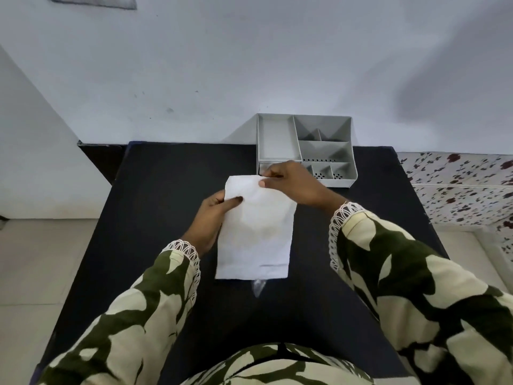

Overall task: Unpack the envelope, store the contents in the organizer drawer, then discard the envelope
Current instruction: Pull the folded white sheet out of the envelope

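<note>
I see the black table (155, 190) filling most of my view, its far edge against a pale wall (249, 65). At about one o'clock from the table's middle stands the grey organizer (347, 179), pushed to the far edge; it has one long tray on its left, several smaller compartments on its right, and what looks like a small drawer front low on its left, mostly hidden behind a hand.

The white envelope (258, 232) is at the centre, held upright-lengthwise over the table, its long axis running twelve to six. Something small and clear (258, 289) pokes out just beyond its six o'clock edge; I cannot tell what it is.

My left hand (211, 218) grips the envelope's nine o'clock edge near the top, thumb across the front, fingers closed behind the paper. My right hand (294, 184) pinches the envelope's twelve o'clock end, thumb and fingertips clamped together on the top edge, just in front of the organizer. Both sleeves are green-and-cream patterned with lace cuffs.
</note>
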